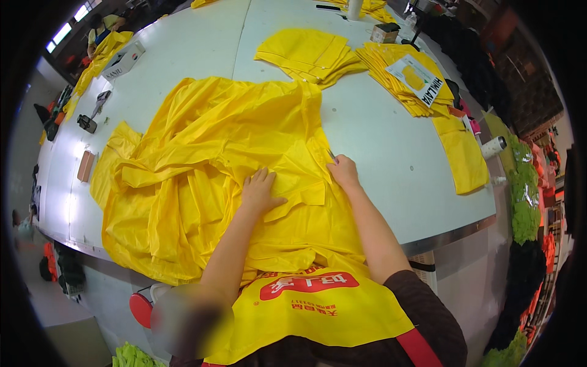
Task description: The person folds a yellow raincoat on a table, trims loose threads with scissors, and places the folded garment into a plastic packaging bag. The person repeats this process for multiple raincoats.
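A large yellow garment point(202, 134) of thin, shiny fabric lies spread and crumpled over the white table. My left hand point(260, 191) rests flat on it, fingers apart, near a squarish flap of the same cloth. At the garment's right edge, my right hand point(343, 171) is closed around a small tool point(332, 155). Only a thin, dark metal tip of that tool shows, touching or close to the cloth edge; its kind is hidden by the fingers. The near part of the garment hangs over the table's front edge against my yellow apron point(306, 315).
Folded yellow pieces point(306, 52) and a stack with a printed bag point(416, 76) lie at the far right of the table point(391, 159). A thread cone point(493, 147) is by the right edge. A white box point(124, 60) and a brown block point(85, 166) sit left; a person point(104, 27) works beyond.
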A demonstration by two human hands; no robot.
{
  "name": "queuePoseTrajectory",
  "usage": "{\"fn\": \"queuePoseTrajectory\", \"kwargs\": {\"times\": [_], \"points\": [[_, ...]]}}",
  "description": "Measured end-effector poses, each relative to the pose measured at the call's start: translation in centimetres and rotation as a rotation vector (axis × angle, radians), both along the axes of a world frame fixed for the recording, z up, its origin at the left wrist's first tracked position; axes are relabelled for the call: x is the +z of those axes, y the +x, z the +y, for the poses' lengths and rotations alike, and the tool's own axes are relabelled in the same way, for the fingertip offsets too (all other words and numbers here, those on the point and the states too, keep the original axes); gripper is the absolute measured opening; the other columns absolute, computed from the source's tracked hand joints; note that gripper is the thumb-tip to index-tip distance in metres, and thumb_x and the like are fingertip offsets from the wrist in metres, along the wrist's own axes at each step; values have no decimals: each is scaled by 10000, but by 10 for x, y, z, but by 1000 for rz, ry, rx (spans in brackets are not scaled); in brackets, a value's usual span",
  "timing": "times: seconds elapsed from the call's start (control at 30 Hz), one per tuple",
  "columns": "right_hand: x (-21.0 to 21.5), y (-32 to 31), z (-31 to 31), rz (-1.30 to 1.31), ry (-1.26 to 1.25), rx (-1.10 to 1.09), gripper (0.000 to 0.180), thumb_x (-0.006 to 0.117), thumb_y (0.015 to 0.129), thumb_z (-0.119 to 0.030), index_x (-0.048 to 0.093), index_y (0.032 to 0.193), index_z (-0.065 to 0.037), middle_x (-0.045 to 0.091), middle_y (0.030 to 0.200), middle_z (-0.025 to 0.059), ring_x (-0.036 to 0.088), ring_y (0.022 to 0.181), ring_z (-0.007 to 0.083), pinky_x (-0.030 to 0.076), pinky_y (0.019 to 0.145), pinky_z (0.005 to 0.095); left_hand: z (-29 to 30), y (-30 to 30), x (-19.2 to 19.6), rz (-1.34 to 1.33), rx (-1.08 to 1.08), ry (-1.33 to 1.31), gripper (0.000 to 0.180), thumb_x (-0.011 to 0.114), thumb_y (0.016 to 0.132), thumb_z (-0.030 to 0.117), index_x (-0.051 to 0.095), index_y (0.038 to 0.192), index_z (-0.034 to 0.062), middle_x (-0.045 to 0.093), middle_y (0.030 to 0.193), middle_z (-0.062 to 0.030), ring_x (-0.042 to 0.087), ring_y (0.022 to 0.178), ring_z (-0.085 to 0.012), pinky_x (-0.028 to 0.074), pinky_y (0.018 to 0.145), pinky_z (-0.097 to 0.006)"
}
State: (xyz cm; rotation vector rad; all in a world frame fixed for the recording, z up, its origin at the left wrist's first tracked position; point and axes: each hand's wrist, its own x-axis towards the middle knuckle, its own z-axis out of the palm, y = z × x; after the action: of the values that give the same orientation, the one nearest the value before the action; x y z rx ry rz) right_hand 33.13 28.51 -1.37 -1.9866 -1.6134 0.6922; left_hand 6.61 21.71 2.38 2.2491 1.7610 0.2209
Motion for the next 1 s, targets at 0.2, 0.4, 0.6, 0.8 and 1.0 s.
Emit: {"fn": "queuePoseTrajectory", "kwargs": {"times": [0.2, 0.4, 0.6, 0.8, 1.0], "points": [[-8, 77, 2, -43, 96, -153, 247, 635, 758, -244, 579, 819, -12, 617, 782, 163, 578, 722, 316, 457, 646, 397, -18, -23, -21, -129, -103, 159, 889, 722, 607, 519, 410, 1312, 77, 366, 1372, -180, 298, 1302, -314, 216, 1067, -465], [36, 34, -2, -12, 408, 83, 172, 492, 876, -188, 556, 889, -29, 576, 831, 167, 551, 814, 353, 443, 691, 434, -24, -11, 6, -12, -172, 180, 794, 688, 660, 483, 439, 1281, 55, 376, 1365, -174, 310, 1292, -314, 204, 1072, -462], [12, 22, -37, 0, 108, 509, 139, 485, 869, -135, 561, 911, -26, 568, 877, 147, 544, 812, 333, 441, 710, 402, -44, -19, -7, -47, -207, 90, 670, 629, 748, 402, 438, 1275, 33, 408, 1348, -145, 333, 1286, -264, 197, 1076, -449], [22, 40, -51, 120, 106, 657, 140, 535, 791, -8, 561, 929, -11, 562, 956, 125, 540, 762, 274, 453, 685, 328, -70, -42, -8, -176, -110, 112, 568, 580, 782, 265, 434, 1267, 8, 432, 1315, -176, 338, 1273, -325, 241, 1054, -452], [21, 23, -68, 295, 37, 625, 253, 586, 726, 1, 565, 978, -12, 550, 1041, 107, 530, 714, 202, 449, 663, 283, -65, -48, -24, -410, -96, 170, 445, 475, 763, 13, 468, 1207, -7, 474, 1247, -216, 396, 1218, -366, 292, 1026, -454]]}}
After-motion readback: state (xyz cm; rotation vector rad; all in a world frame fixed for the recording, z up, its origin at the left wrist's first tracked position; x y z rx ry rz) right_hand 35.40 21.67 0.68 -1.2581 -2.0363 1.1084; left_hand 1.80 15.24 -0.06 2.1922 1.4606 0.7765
